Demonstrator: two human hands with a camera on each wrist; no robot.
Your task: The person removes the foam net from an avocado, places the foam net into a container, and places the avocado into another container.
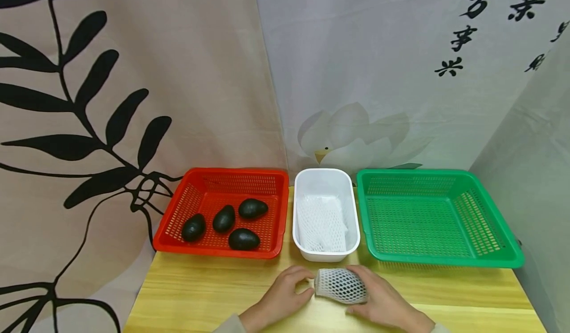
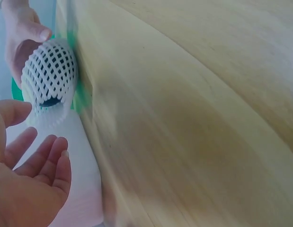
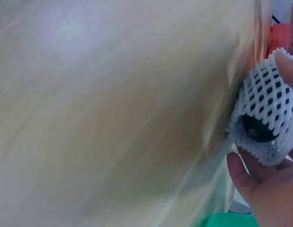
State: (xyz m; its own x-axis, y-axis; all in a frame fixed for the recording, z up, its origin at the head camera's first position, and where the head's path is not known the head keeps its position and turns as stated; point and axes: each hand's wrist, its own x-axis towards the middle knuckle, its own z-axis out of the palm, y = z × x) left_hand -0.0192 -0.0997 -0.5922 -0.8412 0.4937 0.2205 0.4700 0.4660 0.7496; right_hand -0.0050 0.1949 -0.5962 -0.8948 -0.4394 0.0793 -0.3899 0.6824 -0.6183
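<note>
A white foam net sleeve [image 1: 339, 286] surrounds a dark avocado [image 3: 259, 130], whose end shows through the sleeve's opening in the right wrist view. My right hand [image 1: 380, 298] holds the sleeved avocado at its right end, just above the wooden table. At the other end, my left hand [image 1: 285, 293] is beside the sleeve with loosely bent fingers; the left wrist view shows a gap between these fingers [image 2: 56, 161] and the net. Several bare avocados [image 1: 243, 239] lie in the red basket [image 1: 218, 251]. More white foam nets [image 1: 320, 224] lie in the white tub [image 1: 352, 244].
A green basket [image 1: 445, 261] stands right of the white tub, holding nothing visible. The three containers line the back of the wooden table [image 1: 191, 293]. Behind them hangs a printed curtain [image 1: 213, 75], and another pale cloth [image 1: 534, 174] hangs at the right.
</note>
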